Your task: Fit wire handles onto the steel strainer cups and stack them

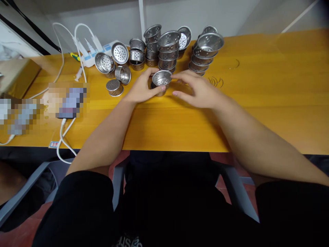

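Metal cup (161,79): probably light, stiff, suiting a side grip; left hand (143,86) is clasping it; right hand (196,87) is hovering rightward, half-spread, seemingly empty.

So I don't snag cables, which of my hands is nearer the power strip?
Left. Your left hand, gripping a perforated metal cup, is right of the power strip and closer to you; your right hand is farther right, at the cup's right rim.
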`<state>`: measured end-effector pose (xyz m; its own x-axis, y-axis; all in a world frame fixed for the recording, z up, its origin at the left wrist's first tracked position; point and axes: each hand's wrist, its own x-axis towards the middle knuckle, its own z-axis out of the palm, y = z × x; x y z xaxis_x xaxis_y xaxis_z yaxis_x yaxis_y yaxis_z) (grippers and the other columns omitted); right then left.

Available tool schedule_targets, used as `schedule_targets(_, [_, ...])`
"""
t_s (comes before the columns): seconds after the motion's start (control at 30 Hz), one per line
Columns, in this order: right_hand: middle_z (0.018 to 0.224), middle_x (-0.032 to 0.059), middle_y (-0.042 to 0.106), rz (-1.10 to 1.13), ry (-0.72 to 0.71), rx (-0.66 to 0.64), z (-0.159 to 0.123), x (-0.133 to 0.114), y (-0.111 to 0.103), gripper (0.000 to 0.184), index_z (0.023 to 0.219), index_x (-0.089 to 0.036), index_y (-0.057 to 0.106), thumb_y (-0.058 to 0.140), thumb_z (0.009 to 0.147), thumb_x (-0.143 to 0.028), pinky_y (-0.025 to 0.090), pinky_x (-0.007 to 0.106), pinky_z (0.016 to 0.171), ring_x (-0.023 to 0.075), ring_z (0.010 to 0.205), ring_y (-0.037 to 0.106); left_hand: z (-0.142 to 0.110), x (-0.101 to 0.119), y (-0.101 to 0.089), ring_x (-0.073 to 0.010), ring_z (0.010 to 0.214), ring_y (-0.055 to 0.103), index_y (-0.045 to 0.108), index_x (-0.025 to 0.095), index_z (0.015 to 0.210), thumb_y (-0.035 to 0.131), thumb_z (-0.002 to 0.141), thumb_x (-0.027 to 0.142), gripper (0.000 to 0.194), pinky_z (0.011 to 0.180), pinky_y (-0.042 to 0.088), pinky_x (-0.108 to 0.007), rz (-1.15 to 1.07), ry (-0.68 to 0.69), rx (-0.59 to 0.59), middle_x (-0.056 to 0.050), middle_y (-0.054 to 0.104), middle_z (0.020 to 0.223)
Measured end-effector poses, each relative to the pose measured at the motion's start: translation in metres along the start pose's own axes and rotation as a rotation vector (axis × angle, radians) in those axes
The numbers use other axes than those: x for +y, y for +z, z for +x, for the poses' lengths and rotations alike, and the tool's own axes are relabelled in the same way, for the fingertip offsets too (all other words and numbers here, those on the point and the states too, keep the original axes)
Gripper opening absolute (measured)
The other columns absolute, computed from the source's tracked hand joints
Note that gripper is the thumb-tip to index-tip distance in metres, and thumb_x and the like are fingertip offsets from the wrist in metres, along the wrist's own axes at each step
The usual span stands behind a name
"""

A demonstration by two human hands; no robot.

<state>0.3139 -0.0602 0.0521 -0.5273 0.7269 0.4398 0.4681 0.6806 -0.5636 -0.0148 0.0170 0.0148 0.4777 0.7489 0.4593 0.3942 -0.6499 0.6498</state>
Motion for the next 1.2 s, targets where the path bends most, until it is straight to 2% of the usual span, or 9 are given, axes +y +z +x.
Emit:
schedule_targets(0.2, [0.171, 0.0170, 0.083, 0.010, -0.084, 0.005, 0.001, 0.005, 0.012, 0.077, 0.180, -0.036, 0.079, 0.072, 0.122, -0.086, 0.066, 0.080, 0.134, 0.0516, 0.150, 0.082, -0.001, 0.000, -0.002, -0.0461, 0.152, 0.086, 0.072, 0.025, 0.167, 0.105, 0.090, 0.086, 0.103, 0.137, 0.070, -0.071, -0.051, -0.016, -0.031, -0.023, 0.083, 0.169])
schedule_targets(0.43, [0.172, 0.0137, 0.083, -0.014, -0.057, -0.021, 0.001, 0.006, 0.010, 0.071, 0.174, -0.041, 0.085, 0.072, 0.121, -0.086, 0.062, 0.084, 0.140, 0.0525, 0.156, 0.080, -0.001, 0.009, -0.002, -0.0457, 0.148, 0.088, 0.076, 0.024, 0.161, 0.115, 0.082, 0.075, 0.102, 0.136, 0.071, -0.074, -0.186, -0.096, -0.119, -0.023, 0.086, 0.164])
schedule_targets(0.6, [0.175, 0.0114, 0.082, -0.029, -0.056, -0.033, 0.002, 0.001, 0.009, 0.073, 0.178, -0.042, 0.085, 0.070, 0.123, -0.087, 0.061, 0.083, 0.141, 0.0515, 0.158, 0.080, 0.002, 0.008, -0.002, -0.0449, 0.153, 0.086, 0.077, 0.025, 0.161, 0.116, 0.084, 0.072, 0.097, 0.134, 0.072, -0.070, -0.245, -0.132, -0.160, -0.021, 0.085, 0.166])
schedule_targets(0.8, [0.184, 0.0129, 0.077, -0.077, -0.064, -0.046, 0.000, 0.005, 0.010, 0.078, 0.189, -0.039, 0.076, 0.071, 0.124, -0.082, 0.057, 0.087, 0.144, 0.0538, 0.166, 0.075, 0.001, -0.004, 0.001, -0.0460, 0.160, 0.081, 0.074, 0.026, 0.169, 0.109, 0.090, 0.080, 0.102, 0.134, 0.072, -0.070, -0.157, -0.047, -0.144, -0.022, 0.079, 0.176])
schedule_targets(0.93, [0.192, 0.0190, 0.068, -0.077, -0.082, -0.046, -0.002, 0.013, 0.015, 0.099, 0.200, -0.030, 0.063, 0.072, 0.120, -0.088, 0.055, 0.085, 0.148, 0.0557, 0.171, 0.071, 0.002, 0.005, -0.009, -0.0466, 0.165, 0.077, 0.074, 0.031, 0.169, 0.107, 0.088, 0.080, 0.101, 0.142, 0.067, -0.071, 0.033, 0.045, -0.071, -0.020, 0.077, 0.180])
schedule_targets(1.03, [0.192, 0.0161, 0.069, -0.067, -0.052, -0.037, -0.003, 0.016, 0.015, 0.100, 0.201, -0.036, 0.060, 0.072, 0.119, -0.093, 0.055, 0.084, 0.149, 0.0555, 0.170, 0.071, 0.004, 0.025, -0.028, -0.0419, 0.154, 0.079, 0.079, 0.043, 0.147, 0.097, 0.100, 0.064, 0.054, 0.137, 0.069, -0.070, 0.220, 0.053, 0.080, -0.011, 0.082, 0.164])
schedule_targets(1.1, [0.189, 0.0142, 0.071, -0.054, -0.035, -0.017, -0.003, 0.016, 0.012, 0.097, 0.199, -0.041, 0.062, 0.072, 0.118, -0.094, 0.055, 0.085, 0.149, 0.0556, 0.169, 0.071, 0.006, 0.034, -0.041, -0.0393, 0.154, 0.075, 0.077, 0.045, 0.132, 0.089, 0.108, 0.041, 0.028, 0.141, 0.066, -0.070, 0.415, -0.006, 0.307, -0.009, 0.081, 0.156])
schedule_targets(1.17, [0.185, 0.0134, 0.074, -0.042, -0.034, -0.008, -0.003, 0.017, 0.009, 0.092, 0.194, -0.043, 0.067, 0.074, 0.118, -0.095, 0.056, 0.086, 0.147, 0.0560, 0.168, 0.072, 0.008, 0.035, -0.052, -0.0387, 0.156, 0.071, 0.071, 0.036, 0.135, 0.087, 0.102, 0.013, 0.043, 0.146, 0.061, -0.070, 0.626, -0.164, 0.508, -0.012, 0.077, 0.158])
schedule_targets(1.2, [0.183, 0.0135, 0.075, -0.037, -0.039, -0.005, -0.003, 0.018, 0.008, 0.090, 0.191, -0.043, 0.071, 0.074, 0.118, -0.095, 0.057, 0.087, 0.146, 0.0560, 0.167, 0.072, 0.008, 0.032, -0.055, -0.0376, 0.158, 0.068, 0.069, 0.033, 0.139, 0.088, 0.100, 0.007, 0.051, 0.149, 0.058, -0.069, 0.700, -0.261, 0.555, -0.012, 0.075, 0.161])
